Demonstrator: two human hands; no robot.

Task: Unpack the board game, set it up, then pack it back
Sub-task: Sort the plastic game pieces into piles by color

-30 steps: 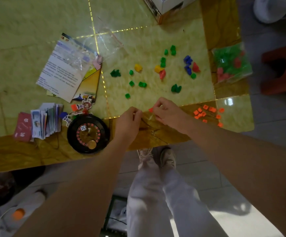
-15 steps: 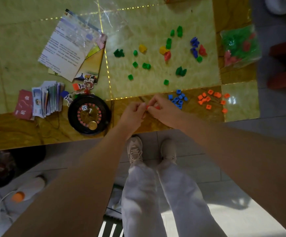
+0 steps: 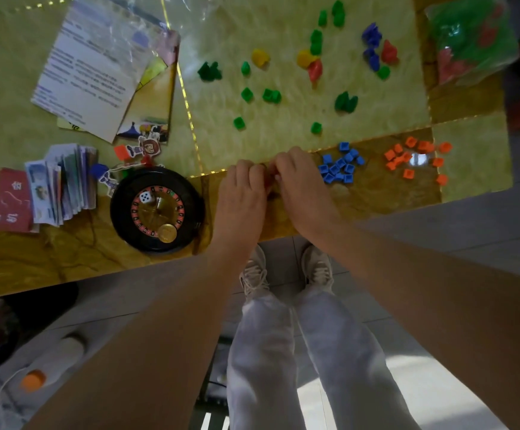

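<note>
Both hands work at the near edge of the surface (image 3: 392, 113). Left hand (image 3: 241, 197) and right hand (image 3: 302, 187): fingers curled in, tips meeting around a red bit (image 3: 268, 182). The fingers hide most of it, so what it is cannot be told.

Neighbours:
- One wheel (image 3: 158, 209), just left of the left hand. It holds one white die (image 3: 146, 197) and one gold disc (image 3: 167, 233).
- Blue heap (image 3: 341, 167), just right of the right hand. A dozen or so, overlapping, so no exact count.
- Orange squares (image 3: 414, 156), further right, loose, about eleven.

Game parts lie spread over the surface:
- Far side, scattered: green pieces (image 3: 247, 94), about a dozen singles and clumps; two yellow pieces (image 3: 260, 57); two red pieces (image 3: 389, 52); two violet clumps (image 3: 372, 34).
- Far right corner: one bag (image 3: 470, 38) of green and red bits, uncounted.
- Left: one fanned stack of notes (image 3: 63, 181) beside one red card (image 3: 13, 200).
- Behind those: one rule sheet (image 3: 88, 76) under clear film, lying over a printed card.
- Cut-out figures (image 3: 147, 147) between the sheet and the wheel; number unclear.

Below the edge: two shoes (image 3: 254, 274) on the floor.
</note>
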